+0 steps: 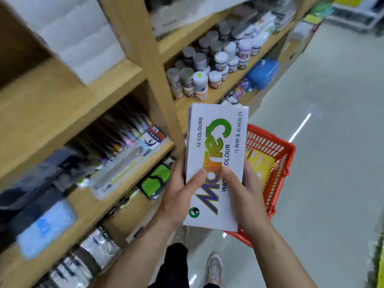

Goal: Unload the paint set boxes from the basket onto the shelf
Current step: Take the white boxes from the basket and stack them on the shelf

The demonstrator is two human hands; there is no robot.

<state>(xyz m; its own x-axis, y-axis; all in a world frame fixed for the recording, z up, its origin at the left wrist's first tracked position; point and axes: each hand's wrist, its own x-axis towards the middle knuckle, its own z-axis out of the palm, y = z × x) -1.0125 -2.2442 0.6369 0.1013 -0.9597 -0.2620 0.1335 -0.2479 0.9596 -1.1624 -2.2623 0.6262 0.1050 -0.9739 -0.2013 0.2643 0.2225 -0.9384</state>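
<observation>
Here, two hands hold a white watercolour paint set box (215, 150) in a shop aisle.
Open floor (332, 121) lies to the right; wooden shelf (52, 104) edges crowd the left. The left hand (178, 196) and right hand (245, 196) each have their grip clamped on the box's near half, thumbs on top, partly hiding the red basket (278, 142), which holds a yellow packet (261, 165).

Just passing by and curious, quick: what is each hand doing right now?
Left hand: holding the white 12-colour watercolour box, thumb on its front.
Right hand: holding the same box, thumb on its front.
</observation>
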